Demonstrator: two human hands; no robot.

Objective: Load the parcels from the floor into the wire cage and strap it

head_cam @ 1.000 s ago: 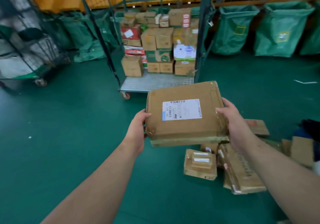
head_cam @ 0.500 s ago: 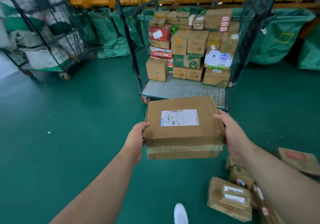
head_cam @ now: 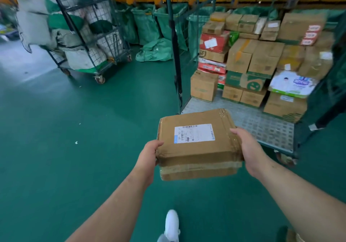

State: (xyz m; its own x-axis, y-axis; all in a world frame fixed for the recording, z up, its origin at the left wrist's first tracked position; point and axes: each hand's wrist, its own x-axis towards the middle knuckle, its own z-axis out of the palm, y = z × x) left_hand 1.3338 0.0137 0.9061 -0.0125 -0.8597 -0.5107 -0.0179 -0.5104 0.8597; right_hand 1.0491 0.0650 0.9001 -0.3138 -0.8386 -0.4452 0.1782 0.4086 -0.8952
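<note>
Left hand [head_cam: 148, 155] & right hand [head_cam: 249, 148] gripping parcel [head_cam: 196, 148], wire cage [head_cam: 262, 129] ahead

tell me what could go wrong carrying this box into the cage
The box is held only by its side edges between the left hand and right hand, so it might slip. The stack in the cage is tall and uneven; a careless placement could topple boxes.

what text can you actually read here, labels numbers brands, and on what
"281 R21 17", roughly: white label on the held parcel; small print unreadable.
"SF": brown box in the wire cage.
Red boxes, white pack, other labels: too blurred to read.
</note>
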